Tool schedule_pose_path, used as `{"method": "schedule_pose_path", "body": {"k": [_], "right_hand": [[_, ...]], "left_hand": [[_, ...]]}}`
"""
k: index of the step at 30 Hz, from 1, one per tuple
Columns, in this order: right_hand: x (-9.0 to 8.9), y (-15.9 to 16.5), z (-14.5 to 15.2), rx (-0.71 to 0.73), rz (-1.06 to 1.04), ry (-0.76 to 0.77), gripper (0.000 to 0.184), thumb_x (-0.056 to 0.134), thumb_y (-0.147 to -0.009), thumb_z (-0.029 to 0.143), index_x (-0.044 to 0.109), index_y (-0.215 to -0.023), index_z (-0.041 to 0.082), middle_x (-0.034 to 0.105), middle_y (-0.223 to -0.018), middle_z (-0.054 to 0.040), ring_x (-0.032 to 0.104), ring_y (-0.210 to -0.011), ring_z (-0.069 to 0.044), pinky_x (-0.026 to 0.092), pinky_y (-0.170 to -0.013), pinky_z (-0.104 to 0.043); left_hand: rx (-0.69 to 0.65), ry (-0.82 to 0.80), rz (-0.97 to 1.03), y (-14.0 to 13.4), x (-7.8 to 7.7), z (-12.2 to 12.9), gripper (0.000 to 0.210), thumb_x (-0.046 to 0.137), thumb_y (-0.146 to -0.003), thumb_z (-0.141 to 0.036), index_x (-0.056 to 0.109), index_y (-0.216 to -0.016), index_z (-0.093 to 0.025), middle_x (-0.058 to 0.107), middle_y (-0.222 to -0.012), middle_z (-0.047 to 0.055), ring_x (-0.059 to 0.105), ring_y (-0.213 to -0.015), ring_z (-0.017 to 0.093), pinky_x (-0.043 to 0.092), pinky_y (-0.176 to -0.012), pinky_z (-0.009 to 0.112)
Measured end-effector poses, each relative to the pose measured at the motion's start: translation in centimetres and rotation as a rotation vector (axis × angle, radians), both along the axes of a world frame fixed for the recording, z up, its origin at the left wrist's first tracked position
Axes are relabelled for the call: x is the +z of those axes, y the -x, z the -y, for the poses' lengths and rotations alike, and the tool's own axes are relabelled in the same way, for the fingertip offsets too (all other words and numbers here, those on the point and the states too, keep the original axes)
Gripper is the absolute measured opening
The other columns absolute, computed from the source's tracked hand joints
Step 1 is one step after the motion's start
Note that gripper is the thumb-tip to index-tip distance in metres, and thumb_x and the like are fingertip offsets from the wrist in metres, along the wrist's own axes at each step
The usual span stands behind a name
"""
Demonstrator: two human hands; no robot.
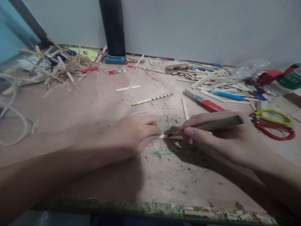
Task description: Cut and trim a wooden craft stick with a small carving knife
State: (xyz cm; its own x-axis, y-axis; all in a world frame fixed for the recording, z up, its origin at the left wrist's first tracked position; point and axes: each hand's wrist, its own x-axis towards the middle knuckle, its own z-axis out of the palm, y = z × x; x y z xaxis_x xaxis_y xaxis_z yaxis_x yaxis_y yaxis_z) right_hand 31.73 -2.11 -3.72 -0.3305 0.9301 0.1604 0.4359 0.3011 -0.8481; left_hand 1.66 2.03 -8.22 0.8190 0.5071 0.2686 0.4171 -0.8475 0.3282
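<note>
Where the chipped front edge of the counter point(150, 208) gives way to the worn, green-flecked board, both forearms come in from the lower corners and meet near the middle. The left hand point(135, 131) rests knuckles-up on the counter, its grip closed down so the fingertips pin 1 end of a thin wooden stick point(170, 137) flat against the board. The right hand point(211, 133) is closed around a brown-handled knife point(211, 125), held like a pen with the handle pointing off to the right and the tip set on the stick, just beside the left fingertips. The stick lies crosswise between the 2 hands, touching both.

Just right of the right hand lie scissors with yellow and red handles point(274, 124). A little farther back, a red-handled box cutter point(204, 102) lies at an angle, with another single stick point(185, 109) beside it. Left of those, a yellow pencil with purple dots point(152, 99) lies alone, and beyond it 1 rounded flat stick point(128, 88).

Farther off on the right, a loose heap of flat sticks point(211, 80) spreads out with a blue pen point(227, 95) on it, next to a clear plastic bottle point(284, 81). On the far left sits a tangled pile of sticks point(51, 64). At the back, a dark upright post point(113, 26) stands against the pale wall point(199, 28)
</note>
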Motion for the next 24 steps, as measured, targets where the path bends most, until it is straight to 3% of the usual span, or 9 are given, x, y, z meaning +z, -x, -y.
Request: {"method": "schedule_pose_path", "body": {"k": [9,24], "right_hand": [[0.16,-0.24,-0.14,0.042,0.055,-0.051,0.021,0.092,-0.106,0.046,0.098,-0.093,0.030,0.083,-0.069,-0.0012,0.075,-0.058,-0.019,0.055,-0.054,-0.028],[0.37,-0.10,0.15,0.046,0.074,-0.035,0.026,0.088,-0.109,0.048,0.098,-0.091,0.031,0.086,-0.073,-0.0026,0.077,-0.060,-0.020,0.061,-0.054,-0.029]], "left_hand": [[-0.028,-0.020,0.029,-0.17,-0.25,-0.14,0.040,0.059,-0.134,-0.027,0.094,-0.115,-0.021,0.081,-0.104,0.005,0.075,-0.097,0.024,0.057,-0.094,0.036],[-0.013,-0.023,0.005,-0.22,-0.33,-0.15,0.044,0.055,-0.136,-0.031,0.093,-0.115,-0.024,0.081,-0.103,0.004,0.074,-0.096,0.023,0.057,-0.095,0.035]]}}
